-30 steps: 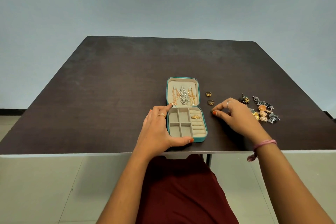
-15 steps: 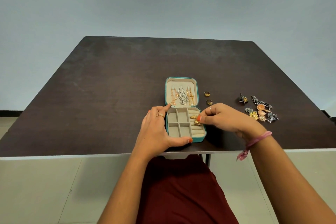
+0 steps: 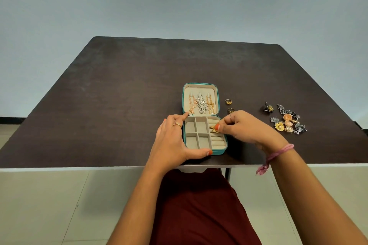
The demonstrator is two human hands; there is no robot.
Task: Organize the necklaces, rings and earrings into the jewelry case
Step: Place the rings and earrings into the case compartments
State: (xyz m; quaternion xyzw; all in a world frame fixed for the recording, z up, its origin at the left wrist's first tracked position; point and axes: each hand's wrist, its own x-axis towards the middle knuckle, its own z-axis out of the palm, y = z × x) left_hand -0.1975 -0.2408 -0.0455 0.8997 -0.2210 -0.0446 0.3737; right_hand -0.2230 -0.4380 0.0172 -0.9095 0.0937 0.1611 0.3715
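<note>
Right hand (image 3: 247,127) pinches a gold ring (image 3: 214,128) over the padded ring rolls of the square teal jewelry case (image 3: 217,152). Left hand (image 3: 173,141) braces the case's left side, fingers relaxed. 3 chain necklaces (image 3: 201,103) hang in the lid; 2 gold rings (image 3: 229,102) and clustered metal earrings (image 3: 286,120) lie right on the dark table (image 3: 119,95).
</note>
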